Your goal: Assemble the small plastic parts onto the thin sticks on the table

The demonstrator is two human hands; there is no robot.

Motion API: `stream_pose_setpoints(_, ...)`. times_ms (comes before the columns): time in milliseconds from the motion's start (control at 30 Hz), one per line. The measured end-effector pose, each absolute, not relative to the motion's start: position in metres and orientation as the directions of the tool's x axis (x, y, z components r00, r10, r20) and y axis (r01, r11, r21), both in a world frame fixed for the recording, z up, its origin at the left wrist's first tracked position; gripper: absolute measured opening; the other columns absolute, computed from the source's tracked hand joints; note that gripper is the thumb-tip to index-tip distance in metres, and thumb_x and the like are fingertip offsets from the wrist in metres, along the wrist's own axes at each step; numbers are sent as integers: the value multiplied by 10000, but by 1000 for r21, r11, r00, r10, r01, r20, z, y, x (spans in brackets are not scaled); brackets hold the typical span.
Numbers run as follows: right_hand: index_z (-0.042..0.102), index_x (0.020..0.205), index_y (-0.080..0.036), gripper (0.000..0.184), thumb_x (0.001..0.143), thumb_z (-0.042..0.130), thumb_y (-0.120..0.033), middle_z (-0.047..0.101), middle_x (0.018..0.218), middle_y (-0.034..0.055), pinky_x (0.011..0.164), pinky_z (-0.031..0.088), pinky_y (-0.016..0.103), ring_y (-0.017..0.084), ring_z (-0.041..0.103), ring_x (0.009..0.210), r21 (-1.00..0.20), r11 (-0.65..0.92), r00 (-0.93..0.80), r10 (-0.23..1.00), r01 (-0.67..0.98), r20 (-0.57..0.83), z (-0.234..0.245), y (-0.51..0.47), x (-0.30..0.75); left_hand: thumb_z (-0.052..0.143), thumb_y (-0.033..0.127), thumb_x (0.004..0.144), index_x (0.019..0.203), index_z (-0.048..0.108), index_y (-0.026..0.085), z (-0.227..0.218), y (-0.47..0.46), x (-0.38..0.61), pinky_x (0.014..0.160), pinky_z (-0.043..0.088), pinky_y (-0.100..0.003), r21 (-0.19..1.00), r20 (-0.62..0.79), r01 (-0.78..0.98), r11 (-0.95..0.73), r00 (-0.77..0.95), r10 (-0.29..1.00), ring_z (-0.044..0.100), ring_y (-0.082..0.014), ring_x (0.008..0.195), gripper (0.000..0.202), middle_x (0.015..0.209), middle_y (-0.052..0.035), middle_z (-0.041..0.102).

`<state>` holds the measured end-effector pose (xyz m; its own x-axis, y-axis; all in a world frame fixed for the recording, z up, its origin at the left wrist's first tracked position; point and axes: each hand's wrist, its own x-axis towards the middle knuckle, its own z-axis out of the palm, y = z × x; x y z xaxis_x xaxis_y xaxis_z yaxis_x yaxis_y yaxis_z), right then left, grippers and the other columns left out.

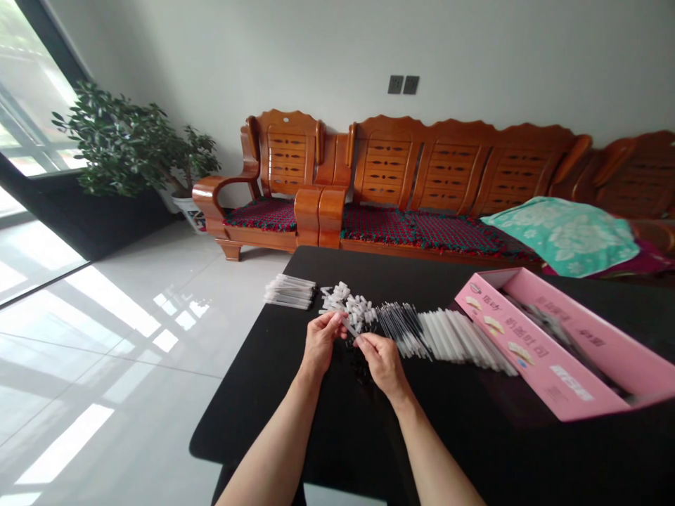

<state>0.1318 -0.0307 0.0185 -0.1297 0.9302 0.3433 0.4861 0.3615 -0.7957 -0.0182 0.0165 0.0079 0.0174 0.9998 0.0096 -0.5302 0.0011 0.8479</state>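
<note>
Between my two hands is a small whitish tube (351, 328), tilted down to the right. My left hand (320, 342) pinches its upper left end, and my right hand (384, 360) pinches the lower right end. Just beyond my fingers lies a loose pile of short white caps (342, 296). Right of that pile are thin dark rods (396, 325), then a row of translucent white tubes (458, 336). A stack of finished-looking whitish sticks (291, 291) rests at the left edge. Small black pieces (360, 365) lie partly hidden under my hands.
Everything lies on a black table (264, 393) with a rounded near-left corner. An open pink box (538, 351) with grey contents stands at the right. Behind are a wooden bench (390, 161) with a turquoise cloth (569, 235) and a potted plant (131, 144).
</note>
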Motion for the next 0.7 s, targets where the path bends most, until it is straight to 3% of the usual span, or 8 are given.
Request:
stream_pose_setpoints(167, 681, 749, -146, 420, 1003, 391, -315, 645, 637, 68, 614, 334, 246, 139, 562, 603, -484, 452, -140, 823, 749, 551, 14, -27, 124, 847, 424, 666, 839, 765, 92, 3, 23, -19, 512, 406, -186, 813, -42, -582, 34, -1, 999, 519, -71, 512, 383, 598, -13, 626)
stream_pose_setpoints(300, 696, 846, -154, 430, 1022, 378, -384, 641, 615, 27, 550, 322, 225, 124, 551, 545, -626, 403, -135, 892, 668, 431, 14, -22, 126, 866, 426, 635, 845, 769, 93, 3, 29, -23, 514, 407, -189, 801, -43, -597, 40, 9, 999, 519, -72, 512, 406, 593, -10, 625)
stream_pose_setpoints(367, 681, 805, -161, 452, 1028, 366, -396, 615, 587, 10, 530, 309, 224, 116, 526, 521, -648, 392, -148, 905, 653, 398, 14, -21, 127, 872, 433, 621, 831, 769, 91, 3, 31, -23, 514, 410, -195, 806, -44, -591, 30, -9, 999, 519, -75, 510, 414, 591, -11, 625)
stream_pose_setpoints(500, 659, 725, -155, 436, 1020, 379, -312, 620, 597, 46, 596, 311, 245, 130, 537, 571, -430, 457, -169, 813, 779, 558, 13, -21, 123, 889, 433, 588, 789, 766, 87, 2, 32, -20, 507, 408, -188, 808, -71, -589, 21, -62, 996, 510, -66, 497, 418, 567, -4, 610)
stream_pose_setpoints(567, 673, 745, -148, 416, 1012, 390, -295, 639, 626, 69, 624, 320, 250, 140, 554, 605, -378, 465, -175, 785, 801, 594, 12, -22, 121, 890, 426, 590, 793, 766, 87, 1, 32, -21, 508, 410, -182, 799, -75, -602, 19, -67, 995, 513, -64, 499, 414, 565, -2, 607)
stream_pose_setpoints(633, 695, 803, -147, 401, 1010, 403, -328, 645, 642, 63, 613, 329, 242, 137, 550, 600, -477, 448, -135, 820, 757, 556, 12, -22, 121, 884, 421, 611, 811, 766, 90, 1, 32, -23, 512, 413, -180, 789, -60, -615, 14, -55, 997, 515, -62, 503, 404, 570, 1, 608)
stream_pose_setpoints(700, 706, 850, -145, 415, 1005, 413, -395, 614, 616, 30, 562, 322, 230, 122, 512, 552, -657, 404, -94, 886, 636, 454, 13, -22, 125, 871, 424, 639, 831, 765, 95, 2, 32, -26, 512, 414, -183, 788, -30, -616, 3, -33, 999, 515, -64, 505, 395, 577, 2, 609)
